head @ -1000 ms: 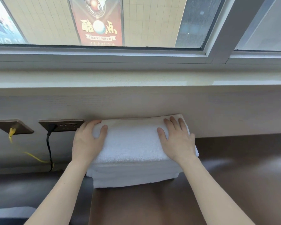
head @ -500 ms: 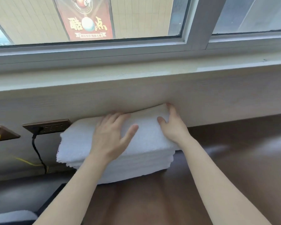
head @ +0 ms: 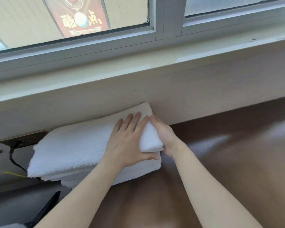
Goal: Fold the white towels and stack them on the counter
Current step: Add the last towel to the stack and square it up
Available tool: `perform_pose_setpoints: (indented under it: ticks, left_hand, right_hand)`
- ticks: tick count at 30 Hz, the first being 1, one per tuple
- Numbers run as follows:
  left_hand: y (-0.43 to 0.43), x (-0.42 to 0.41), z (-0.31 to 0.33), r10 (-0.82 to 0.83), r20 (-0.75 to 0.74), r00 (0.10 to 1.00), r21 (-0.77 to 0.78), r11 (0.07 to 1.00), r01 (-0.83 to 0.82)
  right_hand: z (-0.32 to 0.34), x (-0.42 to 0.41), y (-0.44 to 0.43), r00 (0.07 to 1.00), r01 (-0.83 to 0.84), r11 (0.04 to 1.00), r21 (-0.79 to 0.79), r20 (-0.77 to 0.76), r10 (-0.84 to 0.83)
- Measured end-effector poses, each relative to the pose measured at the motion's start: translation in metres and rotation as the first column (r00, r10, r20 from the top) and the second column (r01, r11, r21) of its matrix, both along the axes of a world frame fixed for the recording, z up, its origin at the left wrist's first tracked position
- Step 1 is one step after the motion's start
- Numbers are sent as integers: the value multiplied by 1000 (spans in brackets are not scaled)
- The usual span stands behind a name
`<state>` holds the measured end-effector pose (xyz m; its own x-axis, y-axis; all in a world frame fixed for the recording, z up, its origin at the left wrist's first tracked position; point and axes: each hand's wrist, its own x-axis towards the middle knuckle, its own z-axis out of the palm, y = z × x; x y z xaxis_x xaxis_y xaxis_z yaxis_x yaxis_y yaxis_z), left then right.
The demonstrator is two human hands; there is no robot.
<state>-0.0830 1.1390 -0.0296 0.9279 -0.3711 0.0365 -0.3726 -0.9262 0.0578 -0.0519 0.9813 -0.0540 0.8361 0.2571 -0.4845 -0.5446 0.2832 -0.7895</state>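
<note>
Centre-left: towel stack (head: 72,153) on surface (head: 220,162), against wall. Left hand (head: 128,142) flat on top, fingers straight. Right hand (head: 163,134) open, palm pressing the right end. Risk: top towel overhangs left; a harder sideways push could slide it off.

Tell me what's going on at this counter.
A person is squaring up a stack of folded white towels on the brown counter, against the wall below the window. The left hand lies flat on the top towel; the right hand is pressed against the stack's right end, its fingers hidden.
</note>
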Motion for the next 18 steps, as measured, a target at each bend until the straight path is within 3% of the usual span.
perform_pose_setpoints:
  ticks: [5,11,18]
  left_hand:
    - [-7,15,4,106,-64,992,-87,990,-111]
    - [-7,7,0,105,-38,994,-60,993,-107]
    - [-1,-2,7,61,-95,994,9,998,-60]
  right_hand:
    - [-12,-1,-1,1000,11,997,82,-26,-9]
    - [-42,-30,-2,997,-74,993,-94,3,74]
    - [-74,-41,-10,987,-154,986,-66,25,156]
